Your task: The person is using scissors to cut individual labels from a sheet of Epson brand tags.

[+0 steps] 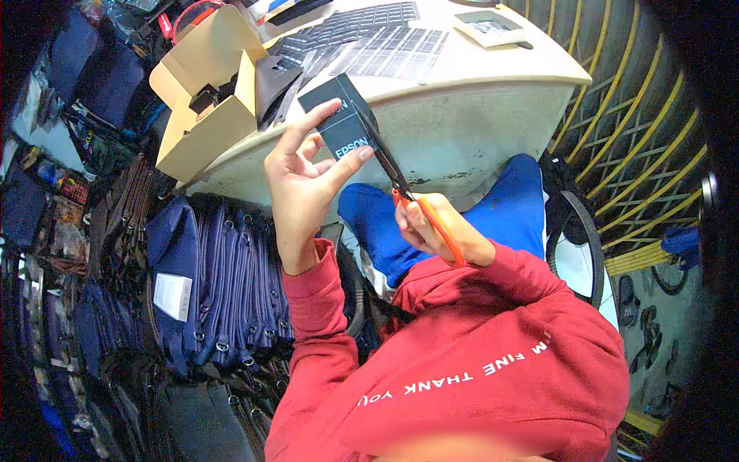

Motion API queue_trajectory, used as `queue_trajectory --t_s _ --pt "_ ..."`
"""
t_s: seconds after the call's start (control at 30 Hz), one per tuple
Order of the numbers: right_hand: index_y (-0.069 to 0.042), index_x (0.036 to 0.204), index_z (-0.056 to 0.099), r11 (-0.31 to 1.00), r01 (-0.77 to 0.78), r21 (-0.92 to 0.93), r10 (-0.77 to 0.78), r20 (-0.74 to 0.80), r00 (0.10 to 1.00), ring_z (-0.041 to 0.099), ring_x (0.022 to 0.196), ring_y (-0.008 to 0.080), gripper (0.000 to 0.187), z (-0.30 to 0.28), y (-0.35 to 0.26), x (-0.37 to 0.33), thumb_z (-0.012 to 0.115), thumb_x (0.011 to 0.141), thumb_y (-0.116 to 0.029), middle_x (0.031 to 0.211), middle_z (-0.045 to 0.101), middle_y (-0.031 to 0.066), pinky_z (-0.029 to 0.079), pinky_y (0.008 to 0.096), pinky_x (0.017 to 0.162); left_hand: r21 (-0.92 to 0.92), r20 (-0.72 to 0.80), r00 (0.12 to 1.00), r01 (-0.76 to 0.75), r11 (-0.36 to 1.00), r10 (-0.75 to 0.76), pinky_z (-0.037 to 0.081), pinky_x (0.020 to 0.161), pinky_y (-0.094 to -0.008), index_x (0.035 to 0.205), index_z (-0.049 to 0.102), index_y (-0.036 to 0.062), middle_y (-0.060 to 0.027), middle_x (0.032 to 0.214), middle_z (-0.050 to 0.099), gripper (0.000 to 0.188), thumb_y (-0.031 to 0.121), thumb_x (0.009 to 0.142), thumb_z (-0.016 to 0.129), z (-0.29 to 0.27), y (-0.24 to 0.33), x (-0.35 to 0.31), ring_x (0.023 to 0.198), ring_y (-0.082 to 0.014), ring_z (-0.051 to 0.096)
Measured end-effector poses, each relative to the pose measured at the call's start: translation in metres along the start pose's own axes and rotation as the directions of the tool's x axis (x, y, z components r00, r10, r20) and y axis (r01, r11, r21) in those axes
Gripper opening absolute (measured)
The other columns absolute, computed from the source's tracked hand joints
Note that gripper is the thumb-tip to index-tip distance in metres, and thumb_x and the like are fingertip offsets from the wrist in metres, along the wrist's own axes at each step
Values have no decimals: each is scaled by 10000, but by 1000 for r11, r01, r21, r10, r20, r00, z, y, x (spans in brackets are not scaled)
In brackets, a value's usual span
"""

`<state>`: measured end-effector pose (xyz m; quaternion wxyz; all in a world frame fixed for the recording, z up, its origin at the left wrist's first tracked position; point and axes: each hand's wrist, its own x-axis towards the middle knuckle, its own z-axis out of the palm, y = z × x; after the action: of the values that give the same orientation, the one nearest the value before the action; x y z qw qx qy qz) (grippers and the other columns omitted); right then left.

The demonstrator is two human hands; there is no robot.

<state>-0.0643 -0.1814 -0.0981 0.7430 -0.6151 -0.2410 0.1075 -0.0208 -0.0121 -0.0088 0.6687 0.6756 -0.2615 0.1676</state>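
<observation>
My left hand [300, 189] holds up a small dark grey piece of printed sheet [337, 127] with white lettering, pinched between thumb and fingers. In my right hand [440, 225] is a pair of scissors [397, 179] with orange handles. Their dark blades run along the right edge of the printed piece, close to my left thumb. How far the blades are apart, and whether they bite into the piece, is hard to make out. Both hands are above my lap, in front of the table's near edge.
On the white table [550, 68] lie dark printed sheets [396, 52] and a small white tray [489, 29]. An open cardboard box [223, 127] with black items stands at its left corner. Navy bags [239, 285] are stacked at my left. A yellow-barred folding gate [635, 146] stands at right.
</observation>
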Motion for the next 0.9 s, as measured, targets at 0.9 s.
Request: queue_trajectory --t_s 0.9 --pt "-72 679 439 991 70 -117 -75 -39 996 344 542 44 429 -1 8 -1 475 943 -409 589 374 -64 303 241 454 -5 13 1000 2 1000 -2 567 758 -273 1185 546 -15 -128 1134 563 550 -127 674 717 1 3 -2 967 -185 593"
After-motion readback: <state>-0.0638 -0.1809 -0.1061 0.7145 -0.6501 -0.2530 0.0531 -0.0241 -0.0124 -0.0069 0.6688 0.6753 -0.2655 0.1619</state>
